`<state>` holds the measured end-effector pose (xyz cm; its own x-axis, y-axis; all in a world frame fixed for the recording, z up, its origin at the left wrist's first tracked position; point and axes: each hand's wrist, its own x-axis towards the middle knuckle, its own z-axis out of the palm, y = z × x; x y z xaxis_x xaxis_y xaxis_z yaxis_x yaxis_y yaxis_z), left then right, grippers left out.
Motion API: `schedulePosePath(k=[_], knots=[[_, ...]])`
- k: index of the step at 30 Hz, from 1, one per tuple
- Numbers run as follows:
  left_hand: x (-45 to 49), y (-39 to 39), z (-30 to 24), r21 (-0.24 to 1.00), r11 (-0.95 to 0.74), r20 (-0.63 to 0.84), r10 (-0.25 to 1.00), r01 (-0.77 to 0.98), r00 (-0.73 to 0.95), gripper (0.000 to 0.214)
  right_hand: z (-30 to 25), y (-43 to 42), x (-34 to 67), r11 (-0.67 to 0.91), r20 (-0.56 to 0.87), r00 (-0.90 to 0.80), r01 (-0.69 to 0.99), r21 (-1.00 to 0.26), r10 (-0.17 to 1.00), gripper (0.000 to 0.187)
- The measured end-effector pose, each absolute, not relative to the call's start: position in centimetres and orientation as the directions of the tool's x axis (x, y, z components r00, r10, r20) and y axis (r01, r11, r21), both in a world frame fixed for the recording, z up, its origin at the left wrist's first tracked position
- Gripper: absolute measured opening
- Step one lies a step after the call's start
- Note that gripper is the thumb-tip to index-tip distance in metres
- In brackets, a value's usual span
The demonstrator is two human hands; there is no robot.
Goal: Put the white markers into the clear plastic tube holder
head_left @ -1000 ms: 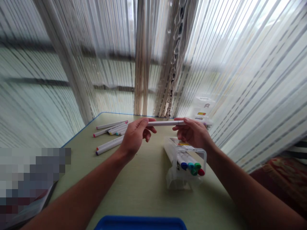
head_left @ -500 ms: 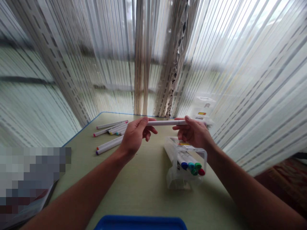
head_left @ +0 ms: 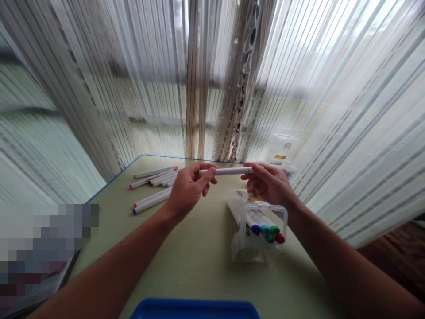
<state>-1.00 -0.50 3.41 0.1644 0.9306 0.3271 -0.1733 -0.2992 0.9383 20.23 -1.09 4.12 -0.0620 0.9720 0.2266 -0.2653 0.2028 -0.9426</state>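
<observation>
Both my hands hold one white marker (head_left: 229,171) level above the pale green table (head_left: 195,257). My left hand (head_left: 189,188) pinches its left end, where a yellow tip shows. My right hand (head_left: 268,182) grips its right end with closed fingers. Just below my right hand lies a clear plastic marker case (head_left: 255,223) on its side, with several markers in it showing blue, teal, green and red caps. Several loose white markers (head_left: 154,184) lie on the table to the left of my left hand.
Sheer striped curtains (head_left: 299,102) hang close around the table's far and right edges. A clear case lid with labels (head_left: 282,155) rests at the back right. A blue tray rim (head_left: 194,309) shows at the near edge. A blurred patch covers the lower left.
The marker has shifted a little to the left between my hands, and its yellow left end now shows past my left fingers. The curtains have swayed.
</observation>
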Motion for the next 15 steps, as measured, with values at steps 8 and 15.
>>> schedulePosePath(k=[8,15], knots=[[-1.17,-0.64,3.30,0.937,-0.324,0.345,0.917,-0.131,0.202,0.032,4.26,-1.32,19.88,0.213,0.229,-0.037,-0.250,-0.945,0.973,0.031],[-1.12,-0.59,3.40,0.935,-0.323,0.346,0.919,-0.143,0.187,0.032,4.02,-1.10,20.13,0.218,0.232,-0.039,-0.214,-0.952,0.972,0.030]])
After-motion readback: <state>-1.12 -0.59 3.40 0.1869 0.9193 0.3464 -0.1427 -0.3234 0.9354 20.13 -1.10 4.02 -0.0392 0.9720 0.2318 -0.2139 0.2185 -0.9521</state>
